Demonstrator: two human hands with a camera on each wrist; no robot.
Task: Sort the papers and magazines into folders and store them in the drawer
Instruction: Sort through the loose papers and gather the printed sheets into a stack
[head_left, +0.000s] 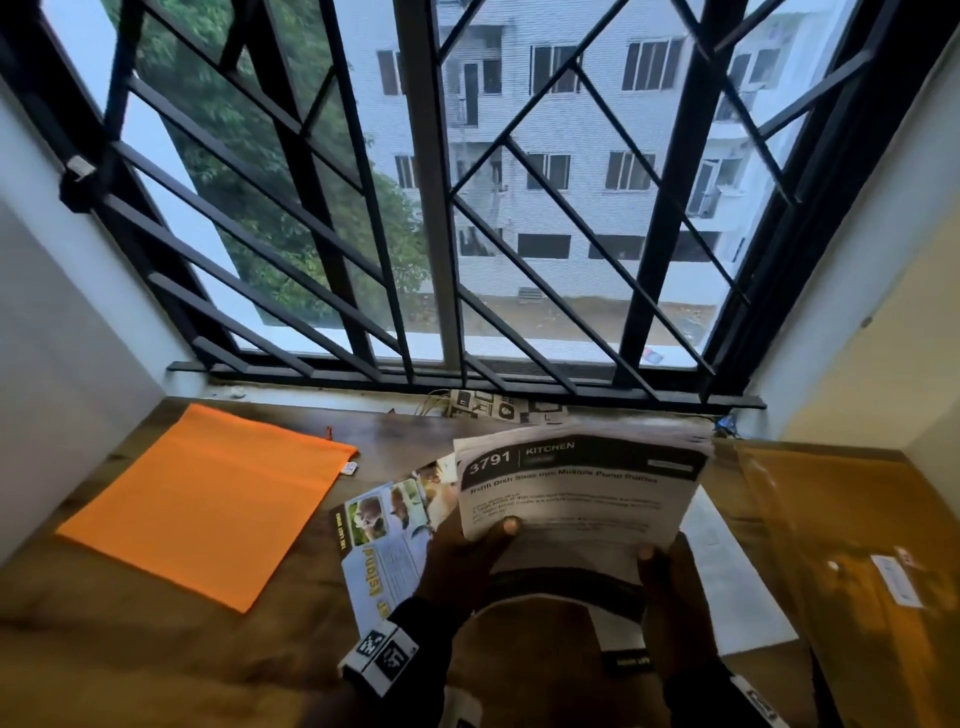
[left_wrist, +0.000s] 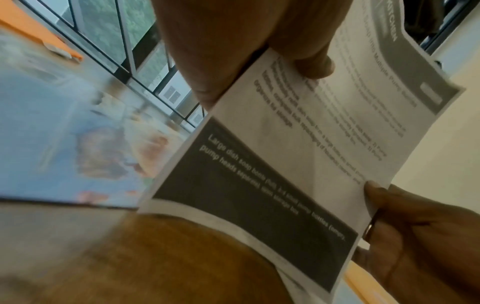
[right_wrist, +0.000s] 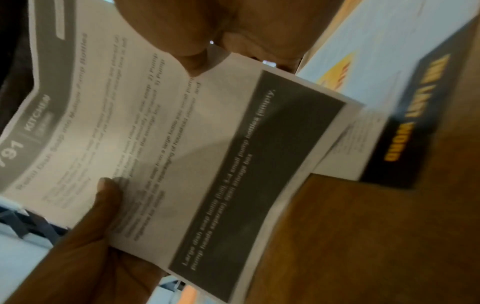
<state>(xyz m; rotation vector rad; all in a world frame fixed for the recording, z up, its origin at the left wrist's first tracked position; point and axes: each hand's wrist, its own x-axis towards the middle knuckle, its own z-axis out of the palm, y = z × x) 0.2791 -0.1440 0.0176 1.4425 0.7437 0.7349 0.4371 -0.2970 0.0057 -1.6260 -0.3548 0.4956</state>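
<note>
In the lower middle of the head view, above a wooden tabletop (head_left: 156, 649), both hands hold a stack of papers (head_left: 576, 483): the left hand (head_left: 462, 561) grips its lower left edge with the thumb pressed on the top sheet, and the right hand (head_left: 670, 587) grips the lower right corner the same way. That top sheet reads "3791 KITCHEN" in a dark header. Only the head view takes in the whole spread: an orange folder (head_left: 208, 499) lying flat at the left of the frame, a brownish folder (head_left: 852, 561) at the right edge, and a magazine (head_left: 384, 540) partly under the left wrist, just below the papers. The left wrist view shows the sheet's lower dark band of white print and a ring on a finger of the right hand (left_wrist: 405, 232), which the head view hides. The right wrist view shows the magazine's (right_wrist: 405, 115) black strip with yellow lettering, "THE LAST WORD", and the left hand's (right_wrist: 85, 242) thumb on the page.
</note>
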